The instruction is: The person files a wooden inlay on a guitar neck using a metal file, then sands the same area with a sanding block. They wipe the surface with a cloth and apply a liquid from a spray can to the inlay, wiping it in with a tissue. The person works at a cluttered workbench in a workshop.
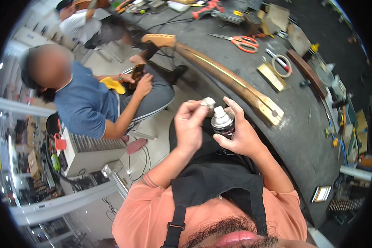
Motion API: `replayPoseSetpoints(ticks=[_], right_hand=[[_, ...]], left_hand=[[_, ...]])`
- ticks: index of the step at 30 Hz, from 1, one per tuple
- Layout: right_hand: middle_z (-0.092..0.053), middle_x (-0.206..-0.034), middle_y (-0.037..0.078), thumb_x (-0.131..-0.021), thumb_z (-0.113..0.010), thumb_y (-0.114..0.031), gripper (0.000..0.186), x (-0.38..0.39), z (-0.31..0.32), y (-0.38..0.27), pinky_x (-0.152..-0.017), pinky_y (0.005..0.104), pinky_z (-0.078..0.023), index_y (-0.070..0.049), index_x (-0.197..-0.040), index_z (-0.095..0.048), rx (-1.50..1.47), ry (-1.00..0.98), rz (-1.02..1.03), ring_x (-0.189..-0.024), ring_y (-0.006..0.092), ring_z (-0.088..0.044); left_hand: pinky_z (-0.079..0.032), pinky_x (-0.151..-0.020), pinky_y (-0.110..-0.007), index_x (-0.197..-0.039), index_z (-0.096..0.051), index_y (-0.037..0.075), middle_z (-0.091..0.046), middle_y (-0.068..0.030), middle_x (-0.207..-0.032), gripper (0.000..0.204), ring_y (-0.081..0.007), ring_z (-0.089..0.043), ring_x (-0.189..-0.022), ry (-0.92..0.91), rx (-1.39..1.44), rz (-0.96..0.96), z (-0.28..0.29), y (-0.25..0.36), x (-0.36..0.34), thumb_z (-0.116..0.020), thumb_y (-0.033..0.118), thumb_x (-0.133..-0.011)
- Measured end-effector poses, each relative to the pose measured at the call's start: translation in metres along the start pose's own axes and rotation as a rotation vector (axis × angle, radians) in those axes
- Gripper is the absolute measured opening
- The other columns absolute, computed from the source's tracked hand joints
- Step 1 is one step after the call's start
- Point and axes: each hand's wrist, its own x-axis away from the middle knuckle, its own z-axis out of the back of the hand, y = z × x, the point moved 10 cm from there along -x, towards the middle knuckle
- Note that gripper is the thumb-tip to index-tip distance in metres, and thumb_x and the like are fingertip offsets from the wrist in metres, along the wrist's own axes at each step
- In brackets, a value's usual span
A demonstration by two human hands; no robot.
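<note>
My left hand point(190, 124) pinches a small crumpled white wad point(209, 102), perhaps cloth or tissue, between thumb and fingertips. Beside it, my right hand point(239, 128) is wrapped round a dark spray can point(222, 129) with a white nozzle, held upright. The index finger is raised near the nozzle; I cannot tell whether it touches. Wad and nozzle are very close together. Beyond my hands, a wooden guitar neck point(221, 75) lies along the bench edge. Its pale headstock points away from me, and a light yellow strip runs down its length.
The grey workbench point(301, 140) holds orange-handled scissors point(244, 44), a tape roll point(281, 66), a yellowish block point(273, 77) and a dark wooden piece point(306, 74). Tools clutter its far side. On the left sits a person in a blue shirt point(89, 97); another person point(80, 27) is farther back.
</note>
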Motion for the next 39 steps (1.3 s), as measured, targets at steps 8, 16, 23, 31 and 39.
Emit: replayPoseSetpoints(ticks=[8,16,23,31,39], right_hand=[[-0.050,-0.158,0.024,-0.082,-0.096,-0.017,0.121,0.051,0.109,-0.060,-0.113,0.0455,-0.052,-0.003,-0.172,-0.017,0.241,0.372,0.287,-0.136,0.0359,-0.063],[-0.063,-0.144,0.015,-0.099,-0.083,-0.026,0.084,0.043,0.345,-0.051,-0.111,0.0387,-0.051,-0.002,-0.165,-0.037,0.708,1.007,0.188,-0.127,0.0249,-0.065],[-0.052,-0.155,0.028,-0.092,-0.089,-0.022,0.103,0.002,0.477,0.068,-0.125,0.0422,-0.041,-0.002,-0.168,-0.022,0.588,1.050,-0.064,-0.146,0.0352,-0.053],[-0.054,-0.156,0.030,-0.088,-0.092,-0.026,0.109,-0.018,0.486,0.126,-0.125,0.0435,-0.043,-0.002,-0.169,-0.022,0.659,0.900,-0.133,-0.147,0.0370,-0.055],[-0.052,-0.159,0.032,-0.089,-0.092,-0.027,0.117,-0.018,0.479,0.122,-0.125,0.0430,-0.043,-0.002,-0.174,-0.015,0.688,0.862,-0.115,-0.148,0.0382,-0.054]], left_hand=[[-0.062,-0.101,-0.038,-0.123,-0.067,0.003,-0.074,-0.0111,-0.125,0.014,-0.0213,-0.071,-0.115,0.089,0.059,0.318,0.058,-0.045,-0.016,-0.065,0.013,-0.113],[-0.062,-0.097,-0.034,-0.128,-0.066,0.004,-0.074,-0.0115,-0.123,0.018,-0.0216,-0.072,-0.110,0.064,0.021,0.353,0.061,-0.050,-0.021,-0.065,0.015,-0.113],[-0.062,-0.098,-0.035,-0.132,-0.066,0.003,-0.074,-0.0136,-0.127,0.021,-0.0227,-0.072,-0.114,-0.007,0.015,0.281,0.043,-0.031,-0.023,-0.066,0.009,-0.111],[-0.062,-0.100,-0.036,-0.130,-0.069,0.000,-0.076,-0.0145,-0.128,0.022,-0.0209,-0.074,-0.114,-0.050,-0.056,0.240,0.039,-0.025,-0.020,-0.069,0.003,-0.108],[-0.058,-0.102,-0.036,-0.118,-0.075,-0.003,-0.074,-0.0192,-0.127,0.025,-0.0249,-0.072,-0.117,-0.585,-0.482,-0.150,-0.119,-0.019,-0.022,-0.079,-0.010,-0.094]])
